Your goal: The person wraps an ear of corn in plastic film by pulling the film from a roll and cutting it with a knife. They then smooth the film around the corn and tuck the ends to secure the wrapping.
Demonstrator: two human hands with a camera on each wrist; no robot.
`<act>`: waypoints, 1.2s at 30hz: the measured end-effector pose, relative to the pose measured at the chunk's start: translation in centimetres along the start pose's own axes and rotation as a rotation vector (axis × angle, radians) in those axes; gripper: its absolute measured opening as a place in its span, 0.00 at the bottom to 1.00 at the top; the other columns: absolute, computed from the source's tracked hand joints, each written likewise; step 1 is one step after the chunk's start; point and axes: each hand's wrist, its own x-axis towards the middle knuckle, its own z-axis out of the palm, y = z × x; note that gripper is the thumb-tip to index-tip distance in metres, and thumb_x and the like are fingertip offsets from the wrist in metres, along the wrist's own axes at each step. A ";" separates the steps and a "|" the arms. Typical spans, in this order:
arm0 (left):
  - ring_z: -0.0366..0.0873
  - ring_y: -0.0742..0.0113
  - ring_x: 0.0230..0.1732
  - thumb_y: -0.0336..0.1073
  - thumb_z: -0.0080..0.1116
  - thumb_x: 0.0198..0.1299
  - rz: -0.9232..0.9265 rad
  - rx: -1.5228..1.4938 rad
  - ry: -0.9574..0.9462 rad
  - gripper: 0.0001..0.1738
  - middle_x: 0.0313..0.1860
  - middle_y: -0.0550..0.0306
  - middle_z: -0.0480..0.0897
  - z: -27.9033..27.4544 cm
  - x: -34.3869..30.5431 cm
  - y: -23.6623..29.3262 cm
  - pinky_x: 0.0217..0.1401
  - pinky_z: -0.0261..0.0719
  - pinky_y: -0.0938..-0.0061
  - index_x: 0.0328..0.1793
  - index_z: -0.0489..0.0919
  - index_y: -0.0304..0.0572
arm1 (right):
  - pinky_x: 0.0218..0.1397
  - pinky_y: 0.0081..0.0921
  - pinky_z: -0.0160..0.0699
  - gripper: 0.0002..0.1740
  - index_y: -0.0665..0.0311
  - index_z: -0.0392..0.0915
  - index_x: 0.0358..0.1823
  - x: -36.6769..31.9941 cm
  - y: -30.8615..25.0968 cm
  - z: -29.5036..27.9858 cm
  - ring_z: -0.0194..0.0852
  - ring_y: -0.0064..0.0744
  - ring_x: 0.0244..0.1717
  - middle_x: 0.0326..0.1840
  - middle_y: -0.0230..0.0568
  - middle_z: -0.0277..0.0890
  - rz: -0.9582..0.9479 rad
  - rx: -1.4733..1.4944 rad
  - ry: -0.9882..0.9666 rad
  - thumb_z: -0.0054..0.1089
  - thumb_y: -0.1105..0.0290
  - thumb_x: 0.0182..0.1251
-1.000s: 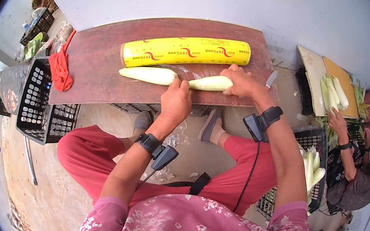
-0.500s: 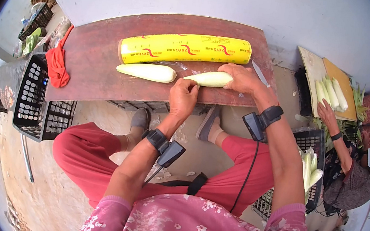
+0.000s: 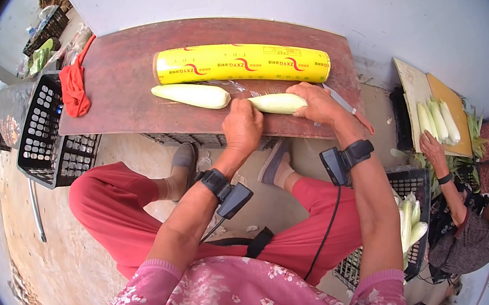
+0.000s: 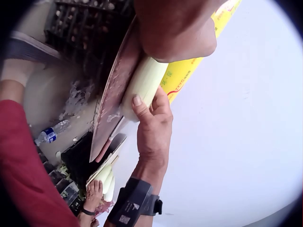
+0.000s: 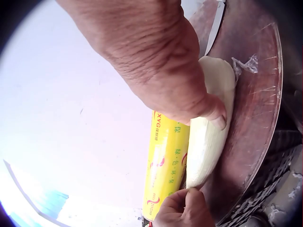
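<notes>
My right hand [image 3: 320, 105] grips the thick end of a pale, peeled corn cob [image 3: 277, 102], its thumb lying along the near side in the right wrist view. At the cob's narrow tip, my left hand [image 3: 242, 129] pinches with thumb and curled forefinger, as the right wrist view shows at that tip [image 5: 195, 183]. A second pale cob [image 3: 191, 94] lies untouched just left of my left hand. Behind both cobs rests a yellow printed roll [image 3: 242, 66]. The knife [image 3: 349, 109] with a red handle lies beyond my right hand, partly hidden by it.
The reddish board [image 3: 111, 82] carries a red cloth [image 3: 74, 88] at its left edge. Black crates [image 3: 43, 132] stand at left; another crate [image 3: 410, 180] with cobs [image 3: 413, 221] stands at right. Farther right, another person's hand [image 3: 434, 154] touches several cobs [image 3: 441, 121] on a board.
My left hand has moved off the left cob and slightly right, onto the other cob's tip. The view has shifted a little, and more of the knife now shows beside my right hand.
</notes>
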 end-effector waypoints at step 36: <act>0.83 0.49 0.35 0.30 0.65 0.57 -0.038 -0.245 0.033 0.08 0.33 0.44 0.83 -0.1 -0.8 0.2 0.42 0.79 0.63 0.40 0.85 0.33 | 0.64 0.38 0.69 0.31 0.58 0.77 0.58 -0.3 0.7 0.8 0.73 0.44 0.59 0.53 0.39 0.77 -0.043 0.096 0.115 0.74 0.71 0.49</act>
